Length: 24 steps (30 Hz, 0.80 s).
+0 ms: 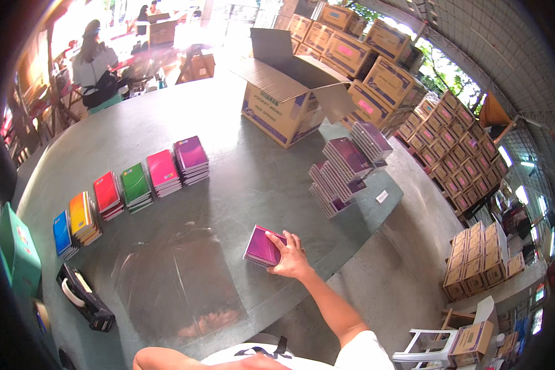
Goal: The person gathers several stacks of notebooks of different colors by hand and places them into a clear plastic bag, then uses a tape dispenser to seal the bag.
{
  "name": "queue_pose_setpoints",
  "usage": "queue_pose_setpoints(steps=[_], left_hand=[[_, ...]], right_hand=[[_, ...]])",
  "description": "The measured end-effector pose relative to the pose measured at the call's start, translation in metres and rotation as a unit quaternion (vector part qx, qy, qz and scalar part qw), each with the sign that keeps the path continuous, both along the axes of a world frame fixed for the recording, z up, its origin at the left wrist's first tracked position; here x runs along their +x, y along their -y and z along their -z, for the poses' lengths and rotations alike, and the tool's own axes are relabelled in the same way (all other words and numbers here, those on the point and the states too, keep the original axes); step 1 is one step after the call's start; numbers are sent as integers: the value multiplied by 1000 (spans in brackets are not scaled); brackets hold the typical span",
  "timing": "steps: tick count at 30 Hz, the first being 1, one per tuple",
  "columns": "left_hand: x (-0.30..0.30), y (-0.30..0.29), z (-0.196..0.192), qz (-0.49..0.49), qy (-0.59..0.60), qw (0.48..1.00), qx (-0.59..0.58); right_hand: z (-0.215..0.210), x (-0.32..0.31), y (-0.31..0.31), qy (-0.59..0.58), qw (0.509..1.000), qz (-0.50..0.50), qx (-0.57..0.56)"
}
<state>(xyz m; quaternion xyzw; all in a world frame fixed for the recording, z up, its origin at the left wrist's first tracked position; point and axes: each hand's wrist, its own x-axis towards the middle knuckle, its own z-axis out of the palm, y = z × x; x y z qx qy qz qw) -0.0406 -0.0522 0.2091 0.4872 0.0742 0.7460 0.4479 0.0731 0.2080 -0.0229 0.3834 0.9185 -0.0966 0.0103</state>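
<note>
My right hand [291, 258] reaches over the table and grips a small stack of purple spiral notebooks [263, 246], thumb and fingers bent over its right side. Of my left arm only a bent part shows at the lower edge; my left hand is out of sight. Beyond, a slanting row of notebook stacks runs across the table: blue [63, 233], yellow [82, 213], red [107, 193], green [135, 185], pink [162, 171] and purple [191, 157]. Several taller piles of purple notebooks [349, 158] stand to the right, near the table's edge.
An open cardboard carton [276, 111] stands at the table's far side. A black tape dispenser [83, 296] and a green box [22, 243] are at the left. Stacked cartons [453, 151] rise beyond the table; a white chair [428, 345] stands lower right. Another person [94, 65] is far left.
</note>
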Motion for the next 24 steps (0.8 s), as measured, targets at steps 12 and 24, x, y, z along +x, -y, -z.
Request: queue_pose_setpoints(steps=[12, 24], left_hand=[[-14, -26, 64, -174, -334, 919, -118], [-88, -3, 135, -197, -529, 813, -141]], right_hand=[[-191, 41, -180, -273, 916, 117, 270], [-143, 80, -250, -207, 957, 46, 196]])
